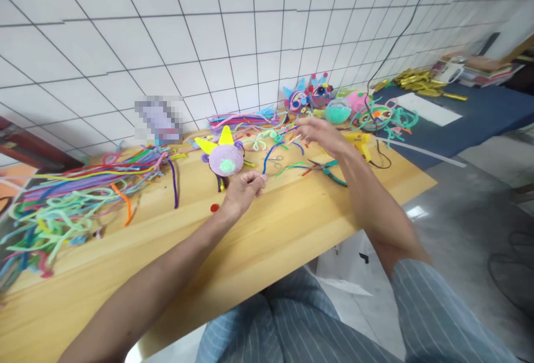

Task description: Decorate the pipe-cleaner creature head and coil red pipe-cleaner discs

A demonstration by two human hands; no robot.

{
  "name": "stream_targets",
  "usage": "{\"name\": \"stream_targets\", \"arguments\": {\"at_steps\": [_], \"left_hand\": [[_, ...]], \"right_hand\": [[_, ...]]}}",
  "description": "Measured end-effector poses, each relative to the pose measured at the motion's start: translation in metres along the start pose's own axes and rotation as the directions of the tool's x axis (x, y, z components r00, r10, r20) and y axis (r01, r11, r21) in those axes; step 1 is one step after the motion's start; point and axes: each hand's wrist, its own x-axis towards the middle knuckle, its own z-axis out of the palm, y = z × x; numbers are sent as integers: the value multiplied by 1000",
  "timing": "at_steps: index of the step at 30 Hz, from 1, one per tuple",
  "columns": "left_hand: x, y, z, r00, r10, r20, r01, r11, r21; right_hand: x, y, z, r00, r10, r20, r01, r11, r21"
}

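My left hand (249, 185) pinches the lower end of a blue pipe cleaner (267, 158), which curves up and to the right. My right hand (315, 132) reaches over the loose pipe cleaners, fingers bent and partly spread; blur hides whether they touch the blue one. Just beyond my left hand stands a round lilac figure (226, 158) with yellow horns and a pale green centre. A red disc (214, 208) lies on the wooden table (250, 246). Below my right wrist are teal-handled pliers (329, 167).
Piles of coloured pipe cleaners (62, 207) cover the left side. Finished figures (297, 99) stand by the tiled wall. At right are a yellow glue gun (362, 143), its hanging cord, a glue stick (421, 150) and a blue-covered table (442, 140). Scissors (275, 162) lie between my hands.
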Motion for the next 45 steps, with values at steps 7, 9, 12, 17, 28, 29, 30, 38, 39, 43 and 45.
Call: {"name": "stream_targets", "arguments": {"at_steps": [7, 9, 12, 17, 28, 29, 30, 38, 39, 43, 45], "left_hand": [[6, -6, -2, 998, 59, -20, -61, 996, -70], [1, -3, -4, 998, 56, -15, -58, 994, -93], [-17, 0, -13, 999, 30, 14, -28, 995, -101], [-58, -11, -35, 988, -80, 136, 84, 996, -24], [-71, -33, -42, 964, -111, 243, 116, 993, -6], [-72, -34, -42, 968, -92, 235, 94, 996, 4], [-73, -35, -43, 970, -78, 229, 77, 997, 13], [-82, -41, -46, 980, -69, 187, 64, 997, 32], [-83, -42, -44, 981, -56, 187, 50, 998, 39], [-88, -46, -41, 986, -13, 168, -7, 993, 120], [-89, -47, -41, 982, 20, 186, -54, 982, 178]], "right_hand": [[-47, 16, 85, 835, -93, 542, 409, 764, -499], [-53, 20, 94, 854, -93, 512, 417, 711, -567], [-34, 23, 67, 933, -102, 344, 323, 655, -683], [42, 12, -7, 988, -155, -21, 73, 575, -815], [-44, -39, 78, 932, -217, 291, 363, 585, -726], [-58, -39, 91, 891, -191, 411, 439, 593, -675], [-69, -39, 102, 868, -149, 474, 457, 614, -644], [-95, -38, 77, 867, 4, 498, 324, 755, -570], [-97, -38, 67, 879, 19, 477, 304, 747, -591], [-113, -42, 31, 961, 61, 270, 155, 689, -708], [-124, -48, 24, 995, 8, 97, 68, 656, -752]]}}
